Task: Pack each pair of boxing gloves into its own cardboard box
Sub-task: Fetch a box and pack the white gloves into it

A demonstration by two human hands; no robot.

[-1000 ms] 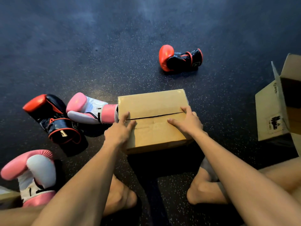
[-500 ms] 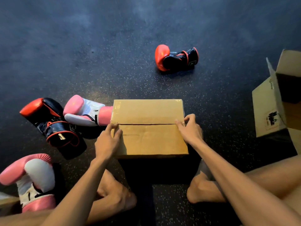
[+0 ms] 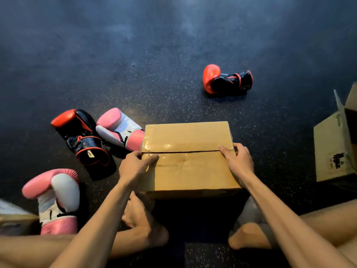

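A brown cardboard box (image 3: 189, 171) stands on the floor before me with its two top flaps folded down and a dark seam between them. My left hand (image 3: 134, 167) pinches the near flap's left end at the seam. My right hand (image 3: 238, 161) grips the same flap's right end. A pink and white glove (image 3: 120, 128) lies against the box's left side, beside a red and black glove (image 3: 83, 138). A second pink and white glove (image 3: 56, 196) lies at the lower left. Another red and black glove (image 3: 226, 80) lies farther back on the right.
An open cardboard box (image 3: 332, 151) with a label on its side stands at the right edge. Part of another cardboard piece (image 3: 15, 219) shows at the lower left corner. My bare legs and feet lie under and around the near box. The floor is dark speckled rubber.
Both hands slid from flat on the top flaps outward to the ends of the seam. The box turned square to me and the flaps now lie flatter.
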